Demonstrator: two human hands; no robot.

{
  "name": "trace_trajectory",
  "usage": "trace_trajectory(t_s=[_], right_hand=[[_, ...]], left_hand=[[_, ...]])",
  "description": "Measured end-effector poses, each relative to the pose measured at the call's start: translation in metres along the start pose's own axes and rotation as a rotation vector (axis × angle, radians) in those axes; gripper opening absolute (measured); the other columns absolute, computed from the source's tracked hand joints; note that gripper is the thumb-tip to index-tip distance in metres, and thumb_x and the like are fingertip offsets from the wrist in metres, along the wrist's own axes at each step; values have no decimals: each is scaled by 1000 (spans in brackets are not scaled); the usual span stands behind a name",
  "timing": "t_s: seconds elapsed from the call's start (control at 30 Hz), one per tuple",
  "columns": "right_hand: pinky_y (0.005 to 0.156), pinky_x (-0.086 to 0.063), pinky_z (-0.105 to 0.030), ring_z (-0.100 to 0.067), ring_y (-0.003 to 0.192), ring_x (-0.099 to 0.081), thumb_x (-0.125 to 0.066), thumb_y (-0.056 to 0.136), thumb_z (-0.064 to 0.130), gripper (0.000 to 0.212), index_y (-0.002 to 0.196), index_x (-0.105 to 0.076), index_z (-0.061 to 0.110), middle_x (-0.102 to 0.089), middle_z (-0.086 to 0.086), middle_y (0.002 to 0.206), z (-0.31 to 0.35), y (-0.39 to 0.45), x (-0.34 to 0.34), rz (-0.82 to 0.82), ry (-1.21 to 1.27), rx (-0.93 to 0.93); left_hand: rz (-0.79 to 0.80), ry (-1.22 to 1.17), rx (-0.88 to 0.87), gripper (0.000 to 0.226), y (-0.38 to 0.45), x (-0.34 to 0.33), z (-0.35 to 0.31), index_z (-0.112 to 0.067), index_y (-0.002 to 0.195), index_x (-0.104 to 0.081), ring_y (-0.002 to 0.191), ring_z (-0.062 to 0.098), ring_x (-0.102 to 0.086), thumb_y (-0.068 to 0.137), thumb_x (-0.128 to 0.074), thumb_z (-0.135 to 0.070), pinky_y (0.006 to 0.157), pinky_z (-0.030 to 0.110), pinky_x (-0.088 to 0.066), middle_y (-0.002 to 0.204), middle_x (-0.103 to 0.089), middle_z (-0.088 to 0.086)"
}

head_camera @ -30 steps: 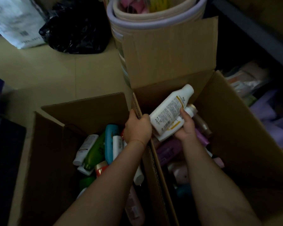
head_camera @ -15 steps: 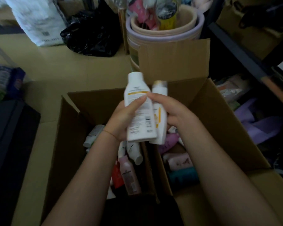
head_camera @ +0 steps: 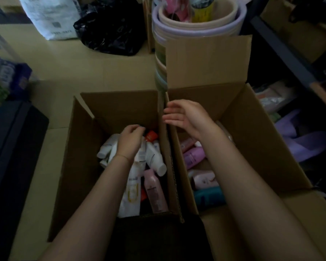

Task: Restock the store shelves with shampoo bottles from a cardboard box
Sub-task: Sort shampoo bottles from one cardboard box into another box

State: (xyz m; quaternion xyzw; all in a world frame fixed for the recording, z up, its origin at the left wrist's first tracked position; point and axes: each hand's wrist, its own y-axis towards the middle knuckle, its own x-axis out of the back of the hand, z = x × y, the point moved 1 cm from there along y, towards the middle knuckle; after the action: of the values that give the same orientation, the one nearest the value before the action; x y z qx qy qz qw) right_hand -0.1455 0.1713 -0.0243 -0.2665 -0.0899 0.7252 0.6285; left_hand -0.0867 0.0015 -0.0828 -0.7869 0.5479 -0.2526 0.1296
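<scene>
Two open cardboard boxes stand side by side on the floor. The left box (head_camera: 79,147) holds white bottles (head_camera: 154,157), a pink bottle (head_camera: 154,189) and a red-capped one (head_camera: 151,136). The right box (head_camera: 252,138) holds a purple bottle (head_camera: 193,155), a pale pink one (head_camera: 205,179) and a teal one (head_camera: 209,197). My left hand (head_camera: 130,142) reaches down into the left box, fingers curled over the white bottles; whether it grips one is hidden. My right hand (head_camera: 184,117) hovers over the shared wall between the boxes, fingers apart and holding nothing.
Stacked plastic basins (head_camera: 198,29) stand behind the boxes, with a black bag (head_camera: 109,29) and a white sack (head_camera: 51,17) to their left. A dark shelf frame (head_camera: 282,49) with purple packages (head_camera: 299,136) runs along the right. A dark mat (head_camera: 11,147) lies on the left.
Both hands held white bottles up between the boxes; now those bottles are out of my hands. My left hand has dropped into the left box and my right hand has spread its fingers.
</scene>
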Motion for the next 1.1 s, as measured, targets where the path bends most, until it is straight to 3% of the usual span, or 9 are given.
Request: trace_trajectory(t_s=[0.13, 0.27, 0.4, 0.53, 0.67, 0.8, 0.9, 1.0, 1.1], right_hand=[[75, -54, -36, -26, 82, -64, -38, 103, 18, 24, 91, -55, 8, -62, -13, 90, -21, 21, 55, -288, 178, -85], [73, -51, -38, -28, 86, -59, -41, 98, 12, 17, 85, -50, 7, -57, -12, 88, -58, 41, 95, -467, 182, -252], [88, -51, -44, -25, 87, -58, -48, 96, 19, 14, 97, -58, 10, -59, -8, 90, -92, 71, 112, -545, 149, -322], [78, -56, -37, -22, 71, -62, -60, 89, 25, 21, 104, -65, 11, -63, -5, 80, -130, 59, 126, -698, 119, -383], [87, -58, -45, -13, 70, -63, -55, 91, 37, 21, 100, -63, 20, -66, 2, 87, -172, 42, 131, -507, 35, -332], [58, -56, -29, -14, 70, -64, -57, 95, 28, 14, 99, -64, 16, -66, -1, 86, -188, 64, 136, -426, 171, -356], [50, -54, -24, -13, 65, -69, -62, 93, 26, 29, 115, -64, 8, -68, -2, 86, -193, 81, 141, -411, 174, -396], [73, -57, -35, -22, 84, -71, -66, 91, 32, 40, 122, -64, 7, -73, -6, 93, -196, 87, 141, -441, 242, -412], [103, -46, -49, -34, 114, -63, -69, 89, 32, 51, 131, -58, 5, -69, -16, 116, -194, 102, 138, -427, 417, -329]], left_hand=[[195, 34, -30, 65, -15, -56, -8, -21, 144, -44, 118, 18, -54, 88, -67, -44, 104, 38, -44, 127, -54, -6], [170, 82, -39, 82, -4, -94, -12, -26, 142, -44, 118, 25, -58, 68, -67, -52, 104, 47, -47, 133, -59, 0], [39, 267, -30, 62, 12, -113, -24, -23, 145, -40, 116, 31, -58, 87, -58, -36, 100, 46, -47, 133, -58, 6], [-21, 157, -89, 46, 18, -111, -14, -39, 132, -56, 102, 22, -61, 87, -52, -32, 95, 41, -48, 110, -66, -8], [-62, 101, -120, 48, 20, -114, -10, -39, 132, -59, 95, 16, -62, 85, -55, -35, 88, 35, -49, 104, -69, -12], [-90, 125, -130, 64, 29, -120, -5, -37, 135, -57, 103, 21, -63, 72, -48, -44, 95, 41, -51, 111, -71, -8], [-84, 134, -117, 67, 31, -120, -3, -38, 138, -53, 106, 22, -63, 72, -47, -46, 97, 44, -51, 115, -70, -7], [-77, 145, -125, 67, 29, -120, -4, -39, 139, -53, 106, 22, -63, 73, -47, -46, 96, 44, -51, 115, -70, -8], [-79, 144, -142, 65, 27, -119, -5, -37, 136, -55, 104, 23, -63, 72, -47, -45, 95, 43, -50, 110, -71, -7]])
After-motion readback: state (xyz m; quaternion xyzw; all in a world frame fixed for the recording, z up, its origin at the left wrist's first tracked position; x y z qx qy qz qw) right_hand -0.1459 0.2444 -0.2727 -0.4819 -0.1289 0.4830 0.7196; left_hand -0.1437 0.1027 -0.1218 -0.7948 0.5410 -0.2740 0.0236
